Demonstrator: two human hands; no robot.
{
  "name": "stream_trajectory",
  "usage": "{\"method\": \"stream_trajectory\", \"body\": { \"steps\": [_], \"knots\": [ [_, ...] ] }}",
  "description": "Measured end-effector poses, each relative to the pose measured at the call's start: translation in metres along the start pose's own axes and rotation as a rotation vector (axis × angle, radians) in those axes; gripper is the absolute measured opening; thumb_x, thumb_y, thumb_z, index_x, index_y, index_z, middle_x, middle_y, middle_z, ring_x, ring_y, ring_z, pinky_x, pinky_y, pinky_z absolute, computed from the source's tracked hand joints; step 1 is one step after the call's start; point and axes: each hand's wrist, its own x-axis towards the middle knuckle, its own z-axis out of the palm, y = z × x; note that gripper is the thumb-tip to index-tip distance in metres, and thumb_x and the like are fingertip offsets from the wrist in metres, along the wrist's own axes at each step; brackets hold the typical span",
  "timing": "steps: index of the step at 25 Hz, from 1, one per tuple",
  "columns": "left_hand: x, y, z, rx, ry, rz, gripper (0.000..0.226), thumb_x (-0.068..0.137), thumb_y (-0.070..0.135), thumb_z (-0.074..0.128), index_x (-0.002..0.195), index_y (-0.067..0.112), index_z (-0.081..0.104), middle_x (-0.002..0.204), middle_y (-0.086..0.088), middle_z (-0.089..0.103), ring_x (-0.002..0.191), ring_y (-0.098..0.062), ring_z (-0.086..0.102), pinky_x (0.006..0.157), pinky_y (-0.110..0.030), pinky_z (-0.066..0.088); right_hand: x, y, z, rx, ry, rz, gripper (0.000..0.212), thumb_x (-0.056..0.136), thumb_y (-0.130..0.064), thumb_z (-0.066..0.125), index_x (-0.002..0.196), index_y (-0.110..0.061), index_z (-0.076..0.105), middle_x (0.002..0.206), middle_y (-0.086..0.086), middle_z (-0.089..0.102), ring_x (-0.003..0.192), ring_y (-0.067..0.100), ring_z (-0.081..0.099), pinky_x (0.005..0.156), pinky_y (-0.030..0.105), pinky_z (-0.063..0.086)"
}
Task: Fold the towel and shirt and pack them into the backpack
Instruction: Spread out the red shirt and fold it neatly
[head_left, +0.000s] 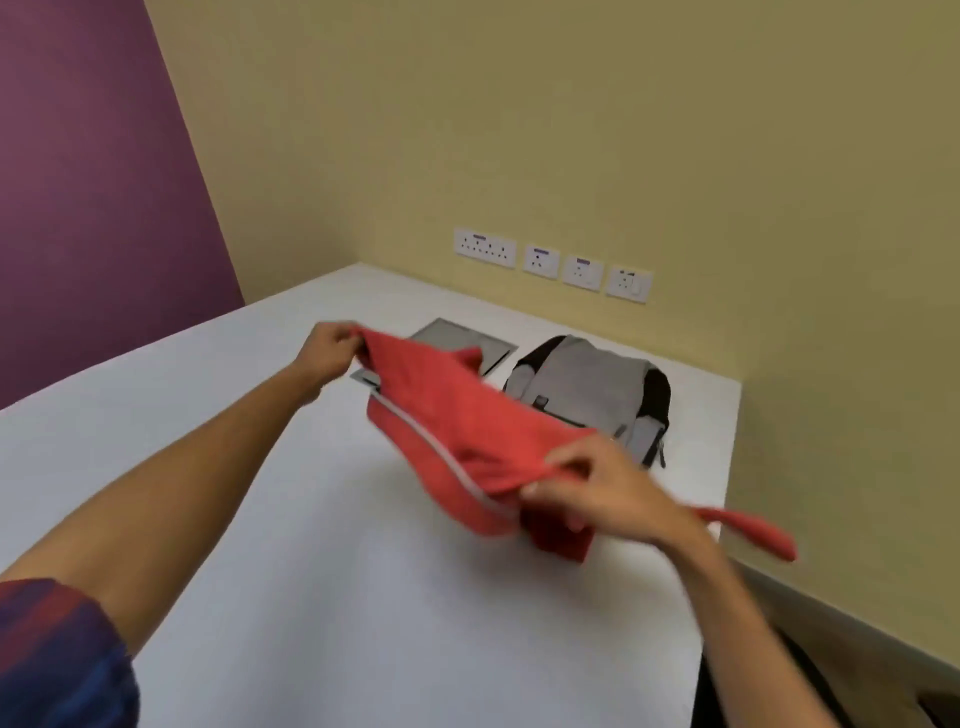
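Nearest the camera is the white table (363, 597), bare on this side. Above it the person has a red cloth (457, 431) lifted off the surface, stretched between both hands. The right hand (587, 483) pinches one bunched end low and close, with a loose red tail (748, 530) trailing past the wrist toward the table's right edge. The left hand (332, 348) pinches the other end higher up and farther away. So the hands are well apart, each clamped on the fabric. There's a pale stripe running along the cloth, but whether it's the shirt or the towel is hard to say since it's blurred and bunched.

Looks like the folding step is just getting going: the piece is being shaken out or spread, nothing folded yet. Next move probably calls for laying it flat on the open part of the table and finding the corners before folding.

Behind the cloth there's a flat grey panel (467, 338) in the tabletop, and just right of it the grey backpack (587, 384) lying flat, seemingly closed. Wall sockets (550, 262) sit on the wall beyond.
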Motion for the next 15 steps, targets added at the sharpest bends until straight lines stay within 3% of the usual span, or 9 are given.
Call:
{"method": "stream_trajectory", "body": {
  "steps": [2, 4, 7, 10, 13, 15],
  "knots": [
    [-0.028, -0.077, -0.011, 0.2, -0.062, -0.141, 0.031, 0.087, -0.003, 0.043, 0.081, 0.01, 0.071, 0.084, -0.01, 0.071, 0.085, -0.023, 0.064, 0.076, -0.025, 0.045, -0.013, 0.031, 0.081, -0.068, -0.311, 0.027, 0.028, 0.081, -0.026, 0.072, 0.062, -0.009, 0.061, 0.054, -0.005, 0.044, 0.054, 0.004, 0.036, 0.054, 0.032, 0.032],
    [-0.068, -0.146, -0.019, 0.353, -0.071, -0.277, 0.028, 0.089, 0.0, 0.047, 0.089, 0.008, 0.073, 0.095, -0.013, 0.072, 0.096, -0.03, 0.064, 0.08, -0.031, 0.045, -0.034, 0.054, 0.164, -0.076, -0.468, 0.075, 0.03, 0.08, -0.029, 0.065, 0.064, -0.006, 0.055, 0.06, 0.001, 0.043, 0.059, 0.004, 0.035, 0.054, 0.029, 0.031],
    [-0.137, -0.217, -0.02, 0.494, -0.145, -0.521, 0.03, 0.092, 0.011, 0.048, 0.118, 0.01, 0.065, 0.122, -0.018, 0.064, 0.115, -0.037, 0.056, 0.094, -0.039, 0.045, -0.073, 0.057, 0.263, 0.001, -0.542, 0.246, 0.017, 0.079, -0.024, 0.064, 0.079, -0.008, 0.066, 0.073, 0.004, 0.057, 0.069, 0.005, 0.047, 0.065, 0.026, 0.043],
    [-0.202, -0.252, -0.005, 0.449, -0.118, -0.675, 0.057, 0.09, 0.016, 0.05, 0.144, 0.011, 0.033, 0.133, -0.024, 0.051, 0.121, -0.043, 0.049, 0.101, -0.046, 0.039, -0.104, 0.044, 0.318, 0.008, -0.595, 0.324, 0.033, 0.08, -0.02, 0.071, 0.112, -0.015, 0.068, 0.105, 0.007, 0.07, 0.095, 0.016, 0.061, 0.083, 0.022, 0.043],
    [-0.261, -0.263, 0.019, 0.404, -0.02, -0.803, 0.077, 0.087, 0.035, 0.059, 0.147, 0.008, 0.019, 0.139, -0.025, 0.042, 0.126, -0.043, 0.043, 0.102, -0.05, 0.037, -0.119, 0.044, 0.331, -0.168, -0.643, 0.236, 0.047, 0.077, -0.027, 0.074, 0.121, -0.019, 0.06, 0.114, 0.003, 0.067, 0.106, 0.023, 0.06, 0.088, 0.03, 0.043],
    [-0.289, -0.262, 0.034, 0.455, -0.049, -0.809, 0.086, 0.081, 0.047, 0.063, 0.146, 0.008, 0.021, 0.139, -0.022, 0.041, 0.126, -0.042, 0.042, 0.099, -0.051, 0.039, -0.125, 0.053, 0.324, -0.425, -0.606, 0.132, 0.057, 0.071, -0.046, 0.075, 0.118, -0.017, 0.058, 0.113, 0.004, 0.065, 0.101, 0.027, 0.06, 0.086, 0.036, 0.044]
  ]
}}
